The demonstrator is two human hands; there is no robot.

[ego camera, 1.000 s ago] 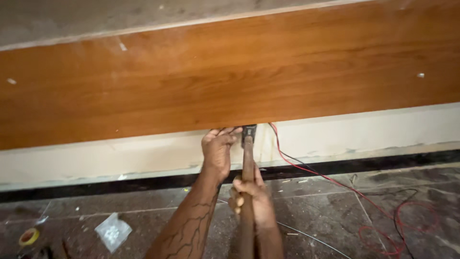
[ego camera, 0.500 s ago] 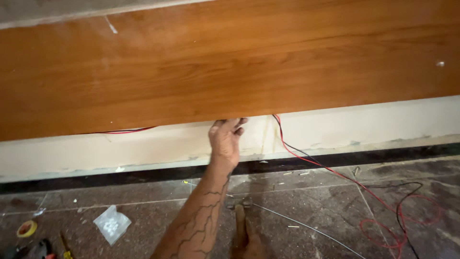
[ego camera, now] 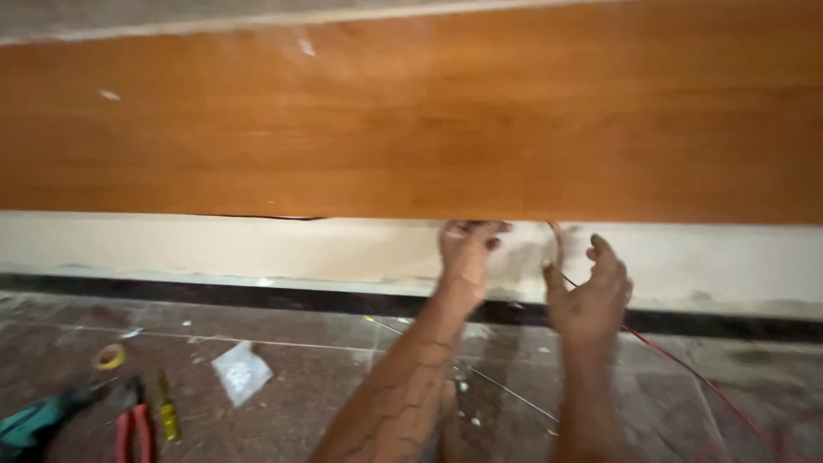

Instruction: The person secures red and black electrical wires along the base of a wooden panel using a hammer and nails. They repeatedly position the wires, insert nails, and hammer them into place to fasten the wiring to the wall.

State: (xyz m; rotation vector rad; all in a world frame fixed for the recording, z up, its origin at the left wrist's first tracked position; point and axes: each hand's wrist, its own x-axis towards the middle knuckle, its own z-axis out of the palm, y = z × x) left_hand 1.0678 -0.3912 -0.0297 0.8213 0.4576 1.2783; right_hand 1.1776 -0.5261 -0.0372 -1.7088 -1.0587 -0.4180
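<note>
Several tools are lying at far left on the floor [ego camera: 343, 386]: a teal power tool [ego camera: 34, 422], red-handled pliers [ego camera: 131, 431], a yellow screwdriver [ego camera: 167, 416] and a yellow tape roll [ego camera: 110, 356]; a clear plastic packet [ego camera: 242, 371] is sitting just right of them. Left hand [ego camera: 467, 255] is pressing, fingers curled, against the lower edge of the wood panel [ego camera: 411, 120]. Right hand [ego camera: 591, 291] is half spread beside the red wire [ego camera: 686, 370], which is emerging under the panel and trailing loose, not yet tucked away.
</note>
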